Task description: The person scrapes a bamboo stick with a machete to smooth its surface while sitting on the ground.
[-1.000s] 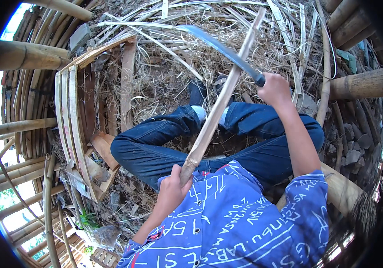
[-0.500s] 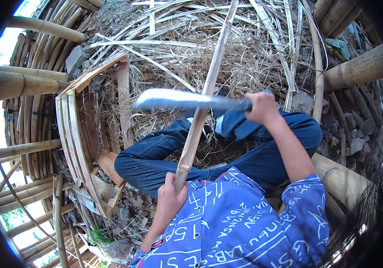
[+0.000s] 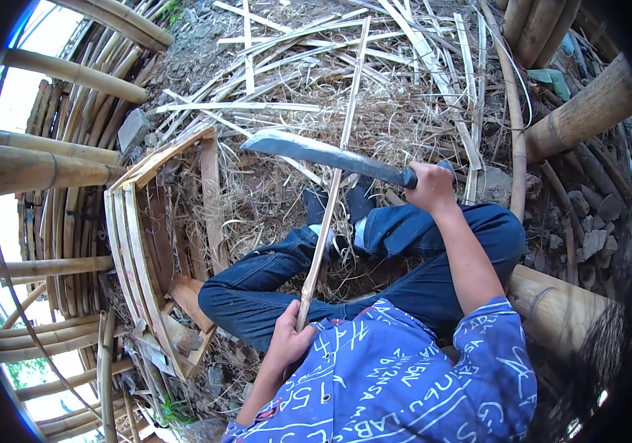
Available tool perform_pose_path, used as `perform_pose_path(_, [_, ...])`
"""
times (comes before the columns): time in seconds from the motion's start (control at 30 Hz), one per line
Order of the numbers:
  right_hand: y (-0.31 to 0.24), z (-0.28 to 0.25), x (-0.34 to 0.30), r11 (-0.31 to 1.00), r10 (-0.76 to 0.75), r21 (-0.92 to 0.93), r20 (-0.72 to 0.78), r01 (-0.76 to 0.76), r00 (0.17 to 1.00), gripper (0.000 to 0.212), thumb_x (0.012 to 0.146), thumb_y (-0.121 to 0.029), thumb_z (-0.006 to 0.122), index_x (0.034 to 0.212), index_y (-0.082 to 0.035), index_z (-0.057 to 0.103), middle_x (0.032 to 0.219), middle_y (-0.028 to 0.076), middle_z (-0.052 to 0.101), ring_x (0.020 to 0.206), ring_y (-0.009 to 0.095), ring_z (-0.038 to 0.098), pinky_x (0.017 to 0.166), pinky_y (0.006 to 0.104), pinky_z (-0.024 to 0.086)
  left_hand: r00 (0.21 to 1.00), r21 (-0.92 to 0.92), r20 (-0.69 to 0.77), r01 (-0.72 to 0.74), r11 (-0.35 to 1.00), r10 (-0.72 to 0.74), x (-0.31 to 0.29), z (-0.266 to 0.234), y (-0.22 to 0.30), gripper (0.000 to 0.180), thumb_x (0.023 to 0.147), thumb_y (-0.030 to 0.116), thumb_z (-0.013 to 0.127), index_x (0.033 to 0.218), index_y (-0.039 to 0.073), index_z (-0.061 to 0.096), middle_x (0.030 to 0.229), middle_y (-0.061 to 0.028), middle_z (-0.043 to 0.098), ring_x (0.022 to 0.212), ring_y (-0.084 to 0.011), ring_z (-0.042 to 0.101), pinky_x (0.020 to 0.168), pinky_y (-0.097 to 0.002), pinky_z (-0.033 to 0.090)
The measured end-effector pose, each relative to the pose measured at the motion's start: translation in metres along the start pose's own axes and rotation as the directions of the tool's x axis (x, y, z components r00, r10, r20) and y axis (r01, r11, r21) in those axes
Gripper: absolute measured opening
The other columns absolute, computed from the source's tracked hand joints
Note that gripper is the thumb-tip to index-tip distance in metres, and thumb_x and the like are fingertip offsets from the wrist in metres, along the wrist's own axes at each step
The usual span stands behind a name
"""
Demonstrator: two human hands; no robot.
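A long split bamboo strip point(image 3: 328, 221) slants up and away from my lap, its near end gripped in my left hand point(image 3: 291, 336). My right hand point(image 3: 432, 186) is closed round the dark handle of a machete point(image 3: 323, 156). The wide blade points left and crosses the strip beyond my knees; whether its edge touches the bamboo, I cannot tell. Both feet, in dark shoes, lie under the strip, and my legs are folded in blue jeans.
A wooden crate point(image 3: 135, 251) stands left of my knee. Pale bamboo strips point(image 3: 249, 107) and curled shavings point(image 3: 419, 133) cover the ground ahead. Thick bamboo poles point(image 3: 585, 111) and broken stones point(image 3: 592, 244) line the right; more poles point(image 3: 43, 166) rise at the left.
The bamboo strip has turned in my left hand and now shows a narrower side. The machete blade, blurred before, now looks sharp, its tip higher and further right. The whole view has shifted slightly.
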State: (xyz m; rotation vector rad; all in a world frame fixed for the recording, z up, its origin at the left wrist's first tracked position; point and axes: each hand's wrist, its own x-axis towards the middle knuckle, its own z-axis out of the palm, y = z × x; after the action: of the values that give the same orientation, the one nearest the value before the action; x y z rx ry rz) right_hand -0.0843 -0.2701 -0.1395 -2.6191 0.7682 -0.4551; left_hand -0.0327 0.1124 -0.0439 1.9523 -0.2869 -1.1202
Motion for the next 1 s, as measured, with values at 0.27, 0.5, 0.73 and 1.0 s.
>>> perform_pose_path(0.27, [-0.01,-0.011,-0.015,0.981,-0.182,0.093,0.131,0.17,0.975,0.02,0.062,-0.024,0.071,0.077,-0.012,0.063,0.069,0.01,0.066,0.068,0.031,0.067,0.062,0.0419,0.052,0.989,0.285,-0.108,-0.07,0.956,0.105,0.0,0.003,0.006,0.025,0.079,0.009,0.069,0.087,0.001,0.048,0.061,-0.0098,0.049,0.057,-0.0139,0.047,0.053,-0.0335,0.042])
perform_pose_path(0.5, [-0.01,-0.023,0.008,0.993,-0.107,-0.018,0.232,0.114,0.967,0.017,0.063,-0.022,0.07,0.077,-0.013,0.064,0.072,0.008,0.068,0.072,0.029,0.069,0.064,0.039,0.054,0.98,0.426,-0.154,-0.045,0.904,0.122,-0.019,-0.013,0.015,0.02,0.079,0.005,0.064,0.09,0.001,0.048,0.068,-0.0251,0.057,0.065,-0.0435,0.062,0.054,-0.0416,0.045])
perform_pose_path(0.73, [0.034,-0.029,0.021,0.955,0.281,-0.138,0.143,-0.262,0.949,0.017,0.072,-0.02,0.065,0.083,-0.008,0.068,0.077,0.018,0.069,0.076,0.035,0.069,0.072,0.045,0.056,0.997,0.381,-0.055,-0.036,0.924,0.061,-0.034,-0.015,-0.006,0.02,0.08,0.006,0.062,0.092,0.0,0.047,0.07,-0.027,0.058,0.067,-0.0443,0.063,0.056,-0.0416,0.046])
perform_pose_path(1.0, [-0.039,-0.006,-0.027,0.987,-0.144,0.102,0.26,0.121,0.955,0.017,0.063,-0.023,0.07,0.077,-0.013,0.065,0.072,0.01,0.068,0.072,0.029,0.069,0.066,0.042,0.054,0.993,0.406,-0.094,-0.022,0.914,0.066,-0.024,-0.035,-0.016,0.019,0.079,0.004,0.065,0.092,0.0,0.051,0.071,-0.0178,0.06,0.063,-0.0145,0.056,0.059,-0.0327,0.046])
